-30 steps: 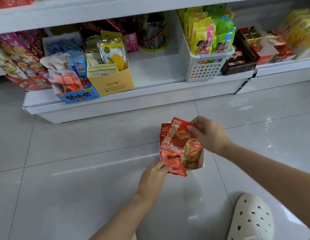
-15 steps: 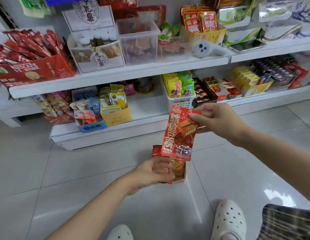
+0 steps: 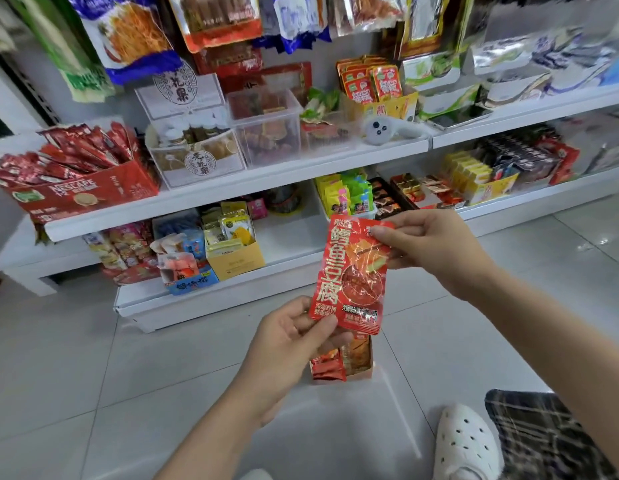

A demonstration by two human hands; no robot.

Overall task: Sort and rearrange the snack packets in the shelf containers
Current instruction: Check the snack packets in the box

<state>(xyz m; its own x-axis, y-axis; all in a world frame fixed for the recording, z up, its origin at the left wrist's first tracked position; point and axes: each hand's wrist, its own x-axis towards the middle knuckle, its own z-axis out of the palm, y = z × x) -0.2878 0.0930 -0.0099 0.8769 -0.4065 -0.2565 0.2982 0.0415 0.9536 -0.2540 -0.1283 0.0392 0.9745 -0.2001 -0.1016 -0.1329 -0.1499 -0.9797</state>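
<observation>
Glossy red foil snack packet [image 3: 351, 275] pinched mid-frame at both ends, right hand [image 3: 429, 247] top, left hand [image 3: 287, 344] bottom, likely for label reading.

Two hands: left hand [image 3: 287, 344], right hand [image 3: 429, 245]. One red packet [image 3: 349, 275] held up. One small floor box [image 3: 361, 370]. One white clog [image 3: 465, 443]. Two white shelves [image 3: 266, 188].
</observation>
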